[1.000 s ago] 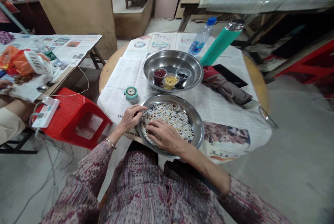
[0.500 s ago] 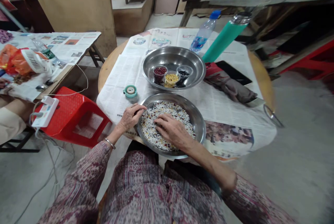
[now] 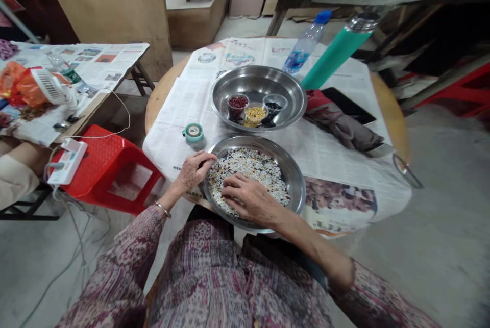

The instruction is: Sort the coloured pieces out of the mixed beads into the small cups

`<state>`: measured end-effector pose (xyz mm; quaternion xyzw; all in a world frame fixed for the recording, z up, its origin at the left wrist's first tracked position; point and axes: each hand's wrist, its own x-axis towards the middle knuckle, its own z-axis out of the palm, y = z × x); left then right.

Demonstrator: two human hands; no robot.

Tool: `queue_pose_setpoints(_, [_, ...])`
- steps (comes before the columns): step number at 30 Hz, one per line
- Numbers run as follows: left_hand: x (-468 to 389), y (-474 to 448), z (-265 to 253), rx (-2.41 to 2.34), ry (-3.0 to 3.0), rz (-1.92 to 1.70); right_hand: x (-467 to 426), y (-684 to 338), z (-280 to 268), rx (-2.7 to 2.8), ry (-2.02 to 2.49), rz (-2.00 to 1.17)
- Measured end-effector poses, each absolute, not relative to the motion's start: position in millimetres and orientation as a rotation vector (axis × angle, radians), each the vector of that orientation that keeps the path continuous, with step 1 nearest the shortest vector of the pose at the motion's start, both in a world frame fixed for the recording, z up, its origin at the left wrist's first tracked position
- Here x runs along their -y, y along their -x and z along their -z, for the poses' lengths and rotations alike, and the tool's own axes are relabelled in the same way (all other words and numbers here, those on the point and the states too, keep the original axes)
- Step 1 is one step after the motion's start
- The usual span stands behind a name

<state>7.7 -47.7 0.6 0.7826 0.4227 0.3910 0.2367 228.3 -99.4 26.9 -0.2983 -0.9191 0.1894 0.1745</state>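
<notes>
Head view — left hand (image 3: pixel 194 170) half-curled at near basin's (image 3: pixel 297 185) left rim, right hand (image 3: pixel 250 198) loosely bent over grains (image 3: pixel 257 164), holds unclear — newsprint (image 3: pixel 325 157) unreadable

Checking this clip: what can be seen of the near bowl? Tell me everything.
The near bowl is round, wide and shallow, shiny silver and apparently metal, with a broad rim. It sits upright on newspaper, just nearer the person than the far bowl. Whitish grains mixed with dark, yellow and reddish bits cover much of its floor. The left hand is at its left rim; the right hand is over the grains.
</notes>
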Motion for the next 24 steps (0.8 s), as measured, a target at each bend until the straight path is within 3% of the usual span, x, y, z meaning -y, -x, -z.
queue_pose_setpoints(6, [46.6, -7.5, 0.9, -1.138, -2.151, -1.091, 104.5, -238.6, -29.1, 2.313, 0.929, -0.558])
queue_pose_setpoints(15, [46.4, -7.8, -0.2, -1.171, -2.15, -1.08, 103.0, -230.4, -28.8, 1.963, 1.144, -0.969])
queue_pose_setpoints(24, [47.1, -8.0, -1.3, -1.165, -2.14, -1.077, 116.0, -236.9, -20.6, 2.407, 1.078, -0.691])
